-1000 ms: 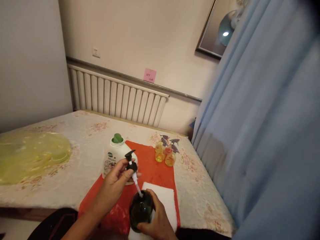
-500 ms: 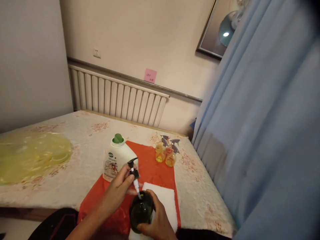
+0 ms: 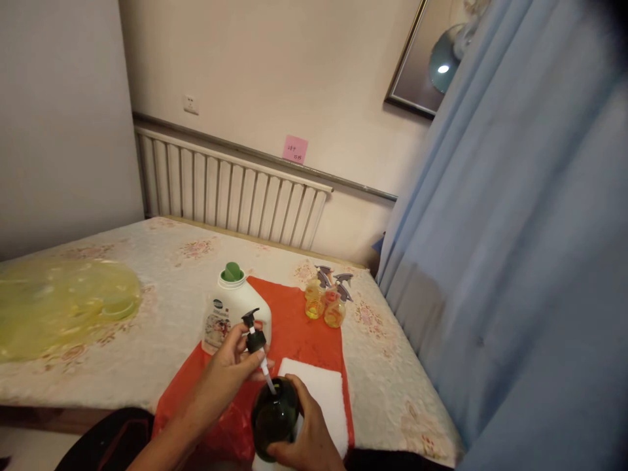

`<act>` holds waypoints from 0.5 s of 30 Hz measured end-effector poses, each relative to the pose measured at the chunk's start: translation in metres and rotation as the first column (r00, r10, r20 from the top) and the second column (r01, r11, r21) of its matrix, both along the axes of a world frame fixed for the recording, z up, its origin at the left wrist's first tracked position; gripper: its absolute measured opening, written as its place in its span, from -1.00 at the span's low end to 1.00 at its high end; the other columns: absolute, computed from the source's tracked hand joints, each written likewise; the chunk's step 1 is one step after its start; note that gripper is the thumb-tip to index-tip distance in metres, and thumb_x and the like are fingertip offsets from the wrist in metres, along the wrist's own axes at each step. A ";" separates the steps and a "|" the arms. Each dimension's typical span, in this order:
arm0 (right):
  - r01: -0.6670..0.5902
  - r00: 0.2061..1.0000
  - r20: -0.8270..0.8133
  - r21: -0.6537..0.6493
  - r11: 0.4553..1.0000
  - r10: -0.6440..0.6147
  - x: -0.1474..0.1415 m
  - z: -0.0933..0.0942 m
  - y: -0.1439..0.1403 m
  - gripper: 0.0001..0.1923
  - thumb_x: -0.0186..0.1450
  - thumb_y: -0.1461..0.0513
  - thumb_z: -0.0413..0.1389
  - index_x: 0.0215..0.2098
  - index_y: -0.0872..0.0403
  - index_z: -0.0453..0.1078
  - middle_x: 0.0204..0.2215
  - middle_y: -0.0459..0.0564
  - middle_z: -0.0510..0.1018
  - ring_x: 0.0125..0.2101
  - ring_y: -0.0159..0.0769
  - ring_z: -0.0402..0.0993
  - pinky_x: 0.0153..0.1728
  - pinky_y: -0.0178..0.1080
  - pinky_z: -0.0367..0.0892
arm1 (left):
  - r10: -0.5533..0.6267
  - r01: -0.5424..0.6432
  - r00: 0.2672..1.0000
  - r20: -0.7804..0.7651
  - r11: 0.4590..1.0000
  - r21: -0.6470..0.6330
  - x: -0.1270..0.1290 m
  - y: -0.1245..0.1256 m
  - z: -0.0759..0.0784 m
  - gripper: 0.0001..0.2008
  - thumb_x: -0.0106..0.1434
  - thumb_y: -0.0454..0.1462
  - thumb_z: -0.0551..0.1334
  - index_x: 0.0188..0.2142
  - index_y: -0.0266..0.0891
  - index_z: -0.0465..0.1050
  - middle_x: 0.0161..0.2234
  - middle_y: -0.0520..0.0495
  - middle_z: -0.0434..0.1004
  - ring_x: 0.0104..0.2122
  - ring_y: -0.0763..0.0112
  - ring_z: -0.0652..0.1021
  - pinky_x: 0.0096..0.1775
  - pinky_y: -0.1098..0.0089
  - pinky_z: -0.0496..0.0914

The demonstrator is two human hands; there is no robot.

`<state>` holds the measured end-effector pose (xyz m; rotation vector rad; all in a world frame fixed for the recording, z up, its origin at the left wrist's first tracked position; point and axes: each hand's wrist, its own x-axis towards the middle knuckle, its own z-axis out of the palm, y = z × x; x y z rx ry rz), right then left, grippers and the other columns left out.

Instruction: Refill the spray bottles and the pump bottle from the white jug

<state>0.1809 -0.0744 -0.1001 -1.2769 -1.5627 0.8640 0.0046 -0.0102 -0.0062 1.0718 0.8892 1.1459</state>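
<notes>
- Right now the left hand point(image 3: 230, 356) is pinched shut on the black pump head point(image 3: 252, 330) — thumb and fingers closed round its collar, nozzle pointing to about 10 o'clock.
- The pump's white dip tube point(image 3: 267, 378) runs from the collar down toward 5 o'clock; its lower end sits at the mouth of the dark green bottle point(image 3: 275, 415). Can't tell how far in the tip is.
- Long axis of pump + tube is tilted, top leaning to 11 o'clock, so it isn't lined up w/ the bottle's neck, which looks closer to upright.
- Right hand point(image 3: 307, 441) is wrapped closed round the bottle's lower right side, holding it at the near edge of the table point(image 3: 147, 307), partly over the white cloth point(image 3: 318, 386).
- Bottle lies at approx 5 o'clock from the left hand, just beside it; left hand is the nearer one to the pump, right hand nearer the bottle body.
- Beyond, at 11 o'clock from the bottle: a white jug point(image 3: 230, 311) w/ green cap, standing on the red mat point(image 3: 299, 327).
- At 1 o'clock — two small yellow spray bottles point(image 3: 326, 304), well apart from both hands.
- Far left, a yellow plastic bag point(image 3: 59, 304) lies on the table.
</notes>
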 end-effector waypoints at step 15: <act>-0.015 1.000 -0.003 -0.003 1.000 0.015 0.000 0.003 -0.003 -0.09 -0.19 0.44 0.31 0.14 0.00 0.26 0.03 -0.02 0.49 0.05 -0.07 0.40 0.12 -0.15 0.27 | -0.050 0.058 0.995 -0.086 0.994 0.095 -0.004 -0.006 -0.003 -0.57 0.10 -0.21 0.31 -0.05 -0.18 0.29 -0.36 0.06 0.52 -0.38 0.28 0.60 -0.28 0.28 0.48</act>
